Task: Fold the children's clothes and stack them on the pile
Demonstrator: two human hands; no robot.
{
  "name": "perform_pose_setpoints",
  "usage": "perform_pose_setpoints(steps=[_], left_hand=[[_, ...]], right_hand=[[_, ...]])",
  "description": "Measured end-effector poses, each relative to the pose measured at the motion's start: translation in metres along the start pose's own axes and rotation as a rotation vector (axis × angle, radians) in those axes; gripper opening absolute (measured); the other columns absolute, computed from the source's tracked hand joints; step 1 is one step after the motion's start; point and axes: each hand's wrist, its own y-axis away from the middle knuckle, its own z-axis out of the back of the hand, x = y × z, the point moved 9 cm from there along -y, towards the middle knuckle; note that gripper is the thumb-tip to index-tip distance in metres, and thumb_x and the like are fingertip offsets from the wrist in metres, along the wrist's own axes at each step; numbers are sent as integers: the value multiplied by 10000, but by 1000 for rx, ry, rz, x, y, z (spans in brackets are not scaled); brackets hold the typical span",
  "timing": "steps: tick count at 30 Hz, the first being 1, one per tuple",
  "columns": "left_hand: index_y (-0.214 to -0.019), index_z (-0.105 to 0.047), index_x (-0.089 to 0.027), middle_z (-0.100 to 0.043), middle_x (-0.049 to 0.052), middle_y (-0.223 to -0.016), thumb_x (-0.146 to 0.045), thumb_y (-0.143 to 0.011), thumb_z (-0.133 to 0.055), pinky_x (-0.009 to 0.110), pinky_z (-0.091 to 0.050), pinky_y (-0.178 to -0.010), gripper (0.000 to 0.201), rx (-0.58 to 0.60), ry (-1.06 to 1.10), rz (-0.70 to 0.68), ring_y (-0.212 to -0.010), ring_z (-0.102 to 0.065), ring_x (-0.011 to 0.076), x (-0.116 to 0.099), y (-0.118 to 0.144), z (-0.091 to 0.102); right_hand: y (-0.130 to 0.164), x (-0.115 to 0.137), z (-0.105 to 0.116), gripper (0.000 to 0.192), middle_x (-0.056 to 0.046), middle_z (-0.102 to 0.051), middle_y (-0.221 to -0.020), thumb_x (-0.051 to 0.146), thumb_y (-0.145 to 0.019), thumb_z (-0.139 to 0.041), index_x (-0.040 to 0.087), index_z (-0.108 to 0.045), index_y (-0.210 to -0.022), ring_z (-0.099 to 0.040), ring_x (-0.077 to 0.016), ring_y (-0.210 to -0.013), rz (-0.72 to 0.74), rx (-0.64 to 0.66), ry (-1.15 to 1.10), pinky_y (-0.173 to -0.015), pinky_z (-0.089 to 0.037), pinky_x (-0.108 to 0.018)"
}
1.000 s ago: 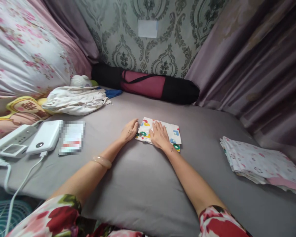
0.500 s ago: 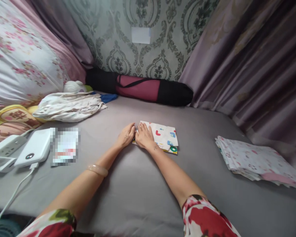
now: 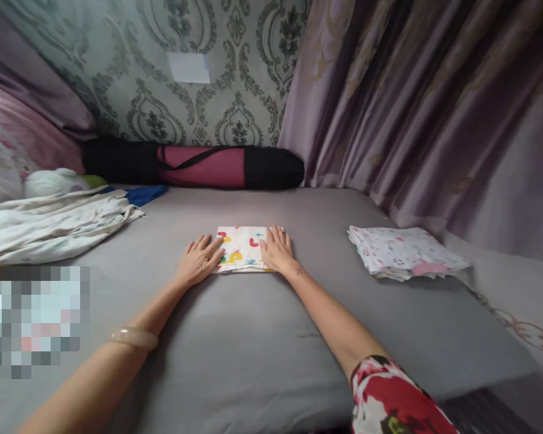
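Note:
A folded white cloth [image 3: 239, 246] with a print of red, yellow and blue figures lies flat on the grey bed sheet [image 3: 235, 337] in front of me. My left hand [image 3: 200, 262] rests at its left edge, fingers spread, the fingertips touching the fabric. On the opposite side, my right hand [image 3: 277, 248] lies flat over the cloth's right edge with fingers stretched out. Neither hand grasps anything. Several layers show along the near edge of the fold.
To the right lies a stack of folded pink-patterned cloths [image 3: 407, 250]. A long black and maroon bag [image 3: 199, 166] runs along the wall. Crumpled pale fabric [image 3: 58, 220] is at the left, with a blurred-out patch below it. Curtains [image 3: 389, 108] hang at the right.
My view has turned right. My hands have moved apart, the right one across to the cloth's right edge. The uneven lower flap now lines up more evenly with the rest.

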Motion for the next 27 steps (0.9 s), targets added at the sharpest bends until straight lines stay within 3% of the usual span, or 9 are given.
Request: perform_pose_setpoints(steps=[3, 6, 9, 11, 13, 15, 17, 23, 27], left_hand=[[-1481, -370, -261, -344, 100, -1543, -478, -973, -266, 478, -193, -1159, 562, 46, -47, 1, -1444, -249, 301, 0, -1, -5], [-1485, -362, -262, -334, 103, -1547, -462, -972, -244, 487, -201, -1153, 564, 92, -42, 24, -1447, -242, 303, 3, -5, -7], [-1430, -449, -283, -405, 90, -1505, -477, -946, -291, 469, -287, -1114, 545, 105, -5, 60, -1392, -353, 302, 5, -11, 0], [-1369, -518, -252, -521, 110, -1405, -499, -894, -395, 442, -378, -1043, 550, 87, 13, 118, -1291, -474, 316, 7, -17, 10], [-1294, -573, -197, -637, 130, -1249, -502, -835, -485, 406, -453, -936, 558, 85, 53, 221, -1157, -575, 321, 12, -21, 19], [-1190, -626, -156, -699, 136, -1118, -486, -807, -522, 365, -483, -833, 516, 102, 109, 327, -1047, -632, 313, 15, -23, 24], [-1080, -668, -148, -724, 133, -1034, -462, -795, -541, 327, -482, -749, 443, 131, 156, 393, -973, -658, 299, 14, -25, 26], [-792, -696, -158, -707, 79, -724, -370, -698, -658, 257, -421, -572, 235, 167, 247, 499, -775, -664, 253, 13, -30, 23], [-669, -658, -159, -630, 39, -574, -310, -610, -730, 249, -388, -511, 177, 134, 353, 585, -635, -615, 219, 21, -35, 18]], right_hand=[[1, -12, -11, 615, -140, -184, -1597, 415, -997, -244, 83, -260, -1514, -118, -255, -1476, -22, 34, -27, -1182, -93, -439], [-5, -16, -7, 571, -125, -221, -1590, 382, -989, -299, 114, -323, -1493, -161, -236, -1469, -7, 36, -116, -1177, -153, -407], [-10, -45, 14, 486, -102, -445, -1484, 303, -965, -355, 159, -454, -1418, -402, -177, -1363, -143, -39, -287, -1080, -338, -280], [-7, -73, 23, 420, -107, -636, -1278, 283, -947, -376, 162, -587, -1289, -592, -181, -1170, -289, -68, -360, -920, -461, -246], [-2, -93, 23, 355, -108, -740, -998, 290, -921, -422, 154, -693, -1105, -695, -199, -914, -376, -32, -382, -733, -511, -246], [2, -104, 20, 301, -87, -743, -786, 289, -891, -476, 152, -731, -974, -699, -183, -697, -408, 11, -395, -594, -489, -227], [4, -107, 16, 261, -61, -731, -714, 280, -873, -509, 167, -738, -930, -671, -151, -596, -423, 30, -415, -528, -450, -200], [-1, -100, 8, 243, -93, -721, -688, 359, -821, -611, 154, -731, -770, -679, -171, -664, -431, 55, -408, -530, -425, -192], [-9, -101, 5, 307, -136, -730, -753, 421, -801, -620, 132, -720, -783, -689, -207, -736, -443, 80, -378, -545, -432, -210]])
